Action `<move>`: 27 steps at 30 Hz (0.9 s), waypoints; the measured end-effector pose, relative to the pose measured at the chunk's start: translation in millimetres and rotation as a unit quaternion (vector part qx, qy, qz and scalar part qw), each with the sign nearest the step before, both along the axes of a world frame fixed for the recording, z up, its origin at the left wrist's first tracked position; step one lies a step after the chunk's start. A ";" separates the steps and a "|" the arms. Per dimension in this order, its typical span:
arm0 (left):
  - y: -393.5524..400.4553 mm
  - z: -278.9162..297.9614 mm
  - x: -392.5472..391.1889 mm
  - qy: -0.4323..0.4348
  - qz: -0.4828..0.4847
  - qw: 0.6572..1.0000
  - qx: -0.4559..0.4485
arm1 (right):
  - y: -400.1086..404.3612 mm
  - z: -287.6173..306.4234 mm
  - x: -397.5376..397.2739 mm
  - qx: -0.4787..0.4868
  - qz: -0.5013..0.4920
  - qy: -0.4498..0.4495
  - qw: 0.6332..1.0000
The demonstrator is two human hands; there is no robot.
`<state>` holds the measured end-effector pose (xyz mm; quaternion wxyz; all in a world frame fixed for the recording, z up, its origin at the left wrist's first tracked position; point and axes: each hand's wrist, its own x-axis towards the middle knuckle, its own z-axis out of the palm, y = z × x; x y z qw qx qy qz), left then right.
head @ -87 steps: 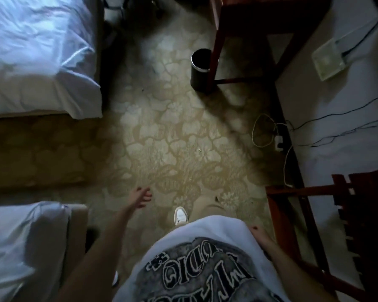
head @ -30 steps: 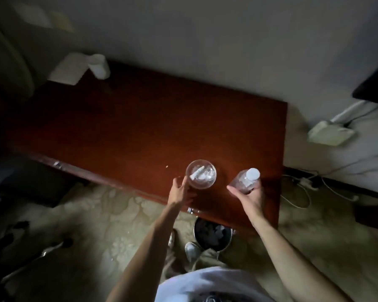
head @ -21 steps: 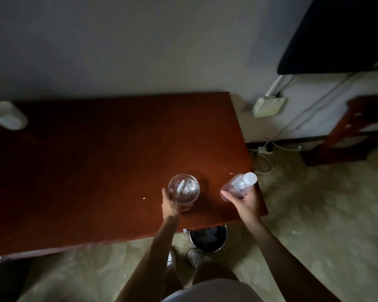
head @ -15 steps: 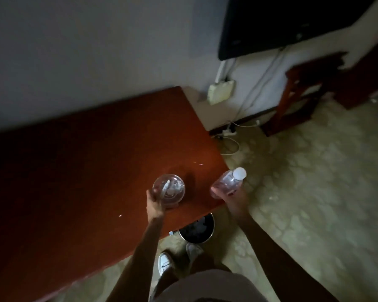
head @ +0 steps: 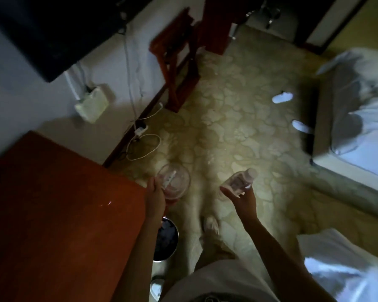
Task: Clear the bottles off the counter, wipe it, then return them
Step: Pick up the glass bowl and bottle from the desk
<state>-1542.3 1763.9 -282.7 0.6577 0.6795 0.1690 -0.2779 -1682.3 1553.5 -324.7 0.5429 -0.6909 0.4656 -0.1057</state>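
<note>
- your left hand (head: 155, 196) grips a clear round container (head: 174, 182), held in the air just past the corner of the red-brown counter (head: 59, 205).
- your right hand (head: 241, 198) holds a clear bottle (head: 240, 181), white-capped and tilted, above the patterned floor (head: 238, 127).

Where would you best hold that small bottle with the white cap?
Around its clear body, below the cap, coming from underneath and behind. The small bottle lies tilted, white cap pointing up and away, so its round side offers the widest surface. The right hand already has its grip there, fingers wrapping the lower body, while the left hand holds the glass cup.
</note>
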 end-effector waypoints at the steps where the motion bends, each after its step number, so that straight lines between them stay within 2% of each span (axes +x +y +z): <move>1: -23.4 -4.2 7.9 -0.006 -0.024 1.000 0.013 | -16.3 -4.0 -0.3 0.004 -0.019 0.004 1.000; 5: -134.2 -27.6 36.5 0.019 -0.077 0.996 0.033 | -95.6 -20.6 11.5 0.017 -0.061 0.013 0.998; 10: -273.1 -52.6 86.7 0.053 -0.112 0.991 0.043 | -233.0 -20.3 49.4 0.025 -0.082 0.005 0.996; 12: -325.9 -50.5 113.9 0.056 -0.118 0.991 0.042 | -292.3 -11.1 71.2 0.012 -0.088 -0.001 0.996; 15: -397.4 -27.2 158.2 0.017 -0.150 0.988 0.037 | -367.2 -1.3 110.4 -0.003 -0.095 -0.017 0.995; 19: -478.6 -23.5 223.4 -0.020 -0.191 0.980 0.047 | -431.2 -5.1 167.5 0.006 -0.102 -0.024 0.994; 24: -570.9 -46.0 307.7 0.010 -0.193 0.980 0.056 | -493.7 -35.1 249.0 0.031 -0.104 -0.006 0.994; 27: -634.5 -56.2 375.5 0.015 -0.236 0.968 0.082 | -550.6 -39.1 310.6 0.039 -0.119 -0.003 0.992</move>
